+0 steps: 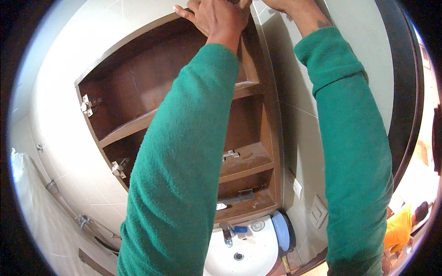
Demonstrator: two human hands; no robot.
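Both my arms, in green sleeves, reach up in front of an open wooden wall cabinet (138, 78). My left hand (216, 20) is at the cabinet's top edge, its back toward me. One finger is stretched out to the left, another shows behind it, and the remaining fingertips are cut off by the upper edge. To its right, my right hand (285, 4) is raised by the tiled side wall. Only its wrist side shows, so its fingers and anything in them are hidden.
Metal hinges (86, 106) stick out from the cabinet's left side. A metal fitting (231, 155) lies on a lower shelf. Below is a white sink (241, 264) with a faucet (227, 234) and a blue basin (282, 230) beside it. A person in orange (399, 227) is at the far right.
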